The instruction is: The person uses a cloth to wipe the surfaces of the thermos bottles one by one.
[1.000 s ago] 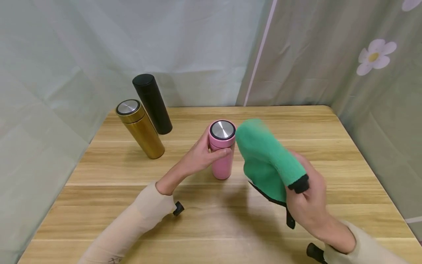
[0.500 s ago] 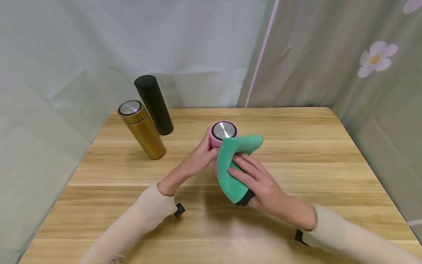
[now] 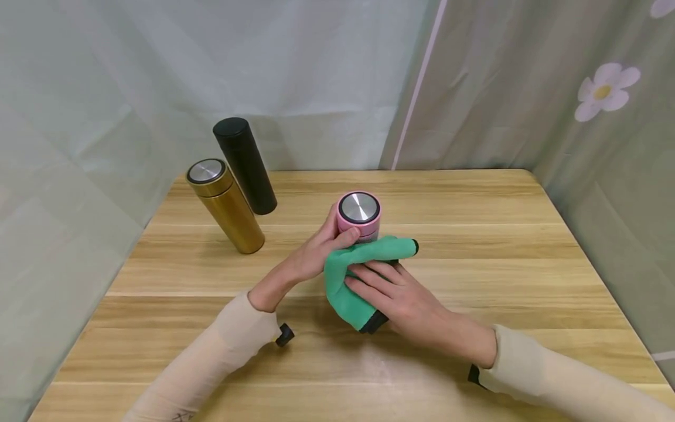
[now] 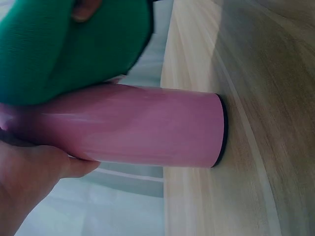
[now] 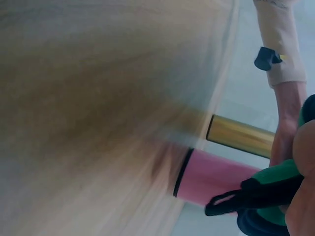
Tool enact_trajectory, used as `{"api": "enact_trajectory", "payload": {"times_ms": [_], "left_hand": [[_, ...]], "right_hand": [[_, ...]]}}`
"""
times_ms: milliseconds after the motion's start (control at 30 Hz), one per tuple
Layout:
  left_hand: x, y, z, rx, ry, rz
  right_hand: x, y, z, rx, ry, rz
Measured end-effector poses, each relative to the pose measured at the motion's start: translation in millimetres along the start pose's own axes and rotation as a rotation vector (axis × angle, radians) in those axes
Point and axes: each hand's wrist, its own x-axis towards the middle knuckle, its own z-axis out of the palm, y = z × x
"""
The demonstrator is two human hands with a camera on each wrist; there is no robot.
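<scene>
A pink vacuum flask [image 3: 368, 227] with a silver-topped lid stands upright in the head view, its base right at the tabletop in the left wrist view. My left hand [image 3: 311, 255] grips it just below the lid from the left, thumb across the front. My right hand [image 3: 401, 299] holds a green cloth [image 3: 337, 287] with black edging against the front of the flask, its fingers lying over the folded cloth. The cloth hides most of the flask's body in the head view. A black loop [image 5: 224, 202] hangs from the cloth in the right wrist view.
A gold flask [image 3: 232, 214] and a taller black flask [image 3: 246, 167] stand at the left back of the wooden table [image 3: 501, 258]. Pale curtains [image 3: 295, 70] rise behind the table and along both sides.
My right hand has brought the cloth leftward from beside the flask onto its front, then slid slightly down and left. My left hand keeps its grip; its thumb now lies nearer the lid.
</scene>
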Motion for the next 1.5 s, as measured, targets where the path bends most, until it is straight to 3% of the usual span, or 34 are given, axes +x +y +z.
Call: {"api": "enact_trajectory", "payload": {"times_ms": [367, 667, 900, 1200, 1333, 1500], "left_hand": [[4.9, 3.0, -7.6, 0.086, -0.049, 0.042], [7.6, 6.5, -3.6, 0.117, -0.062, 0.047], [8.1, 4.2, 4.6, 0.126, 0.025, 0.052], [8.8, 2.8, 8.2, 0.124, 0.050, 0.022], [8.8, -0.3, 12.6, 0.156, 0.143, -0.004], [10.3, -7.1, 19.7, 0.211, 0.276, 0.039]], "right_hand": [[4.9, -11, 8, -0.091, -0.275, 0.008], [12.2, -18, 18, -0.259, -0.423, 0.035], [13.3, -18, 22, -0.250, -0.552, 0.058], [12.1, -11, 23, -0.066, -0.782, 0.131], [15.5, -7, 23, 0.001, -0.806, 0.159], [15.4, -4, 22, 0.086, -0.804, 0.199]]}}
